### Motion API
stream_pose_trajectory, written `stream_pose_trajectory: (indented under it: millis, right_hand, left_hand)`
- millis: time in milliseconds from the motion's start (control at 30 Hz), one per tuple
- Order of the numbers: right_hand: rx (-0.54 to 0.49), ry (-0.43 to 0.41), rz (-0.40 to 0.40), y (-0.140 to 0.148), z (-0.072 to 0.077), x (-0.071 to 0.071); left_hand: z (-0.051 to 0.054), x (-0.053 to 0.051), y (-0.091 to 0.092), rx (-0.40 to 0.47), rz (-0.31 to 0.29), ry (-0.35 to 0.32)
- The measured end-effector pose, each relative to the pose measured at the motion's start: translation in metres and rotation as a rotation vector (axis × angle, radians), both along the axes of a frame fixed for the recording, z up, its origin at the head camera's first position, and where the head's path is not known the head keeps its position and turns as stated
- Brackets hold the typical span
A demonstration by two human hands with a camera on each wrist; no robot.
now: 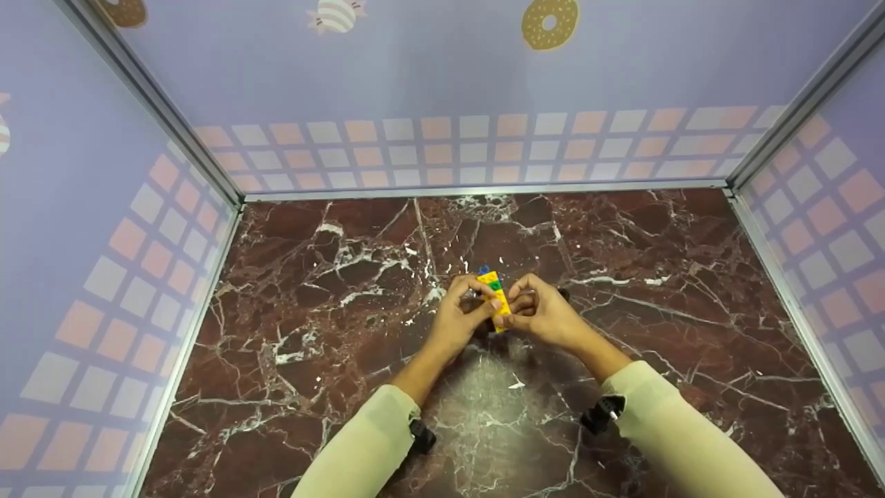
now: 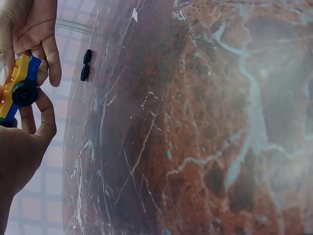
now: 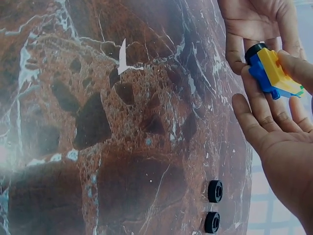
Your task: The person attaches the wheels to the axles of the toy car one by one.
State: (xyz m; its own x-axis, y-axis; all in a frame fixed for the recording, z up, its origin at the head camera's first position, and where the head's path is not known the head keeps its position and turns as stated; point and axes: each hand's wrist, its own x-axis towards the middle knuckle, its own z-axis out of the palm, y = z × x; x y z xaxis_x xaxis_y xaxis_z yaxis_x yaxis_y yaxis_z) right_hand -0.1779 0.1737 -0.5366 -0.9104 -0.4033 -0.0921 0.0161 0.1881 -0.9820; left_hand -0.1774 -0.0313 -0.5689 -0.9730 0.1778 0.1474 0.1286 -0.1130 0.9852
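Both hands hold one small toy car of building bricks (image 1: 489,277), yellow on top with a green piece and a blue base. My left hand (image 1: 456,319) pinches it from the left between thumb and fingers. From the right, my right hand (image 1: 553,319) grips it near its close end, thumb against the side. A black wheel (image 2: 24,93) sits on the car's blue base in the left wrist view. In the right wrist view, fingers of the right hand (image 3: 288,156) lie under the blue base (image 3: 261,78). Parts of the car are hidden behind the fingers.
Two loose black wheels (image 3: 215,191) stand on the dark red marbled tabletop (image 1: 332,360), just beyond the right hand. Purple panels with pink and white squares (image 1: 435,62) enclose the table at the back and both sides.
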Motion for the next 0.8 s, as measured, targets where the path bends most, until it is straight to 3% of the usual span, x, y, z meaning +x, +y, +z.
stream_pose_trajectory:
  millis: [233,533,667,800]
  right_hand:
    - [0.071,0.051,0.015,0.006,0.002,-0.001]
    - [0.140,0.098,0.047,0.019,0.002,-0.004]
    - [0.161,0.103,0.051,0.024,0.003,-0.005]
    - [0.200,0.106,0.035,0.030,0.002,-0.007]
  left_hand:
    - [-0.001,-0.001,-0.004,0.078,-0.003,-0.045]
    - [-0.001,0.001,-0.011,0.203,-0.038,-0.196]
    - [-0.001,0.001,-0.013,0.224,-0.060,-0.258]
    - [0.000,0.002,-0.015,0.226,-0.076,-0.268]
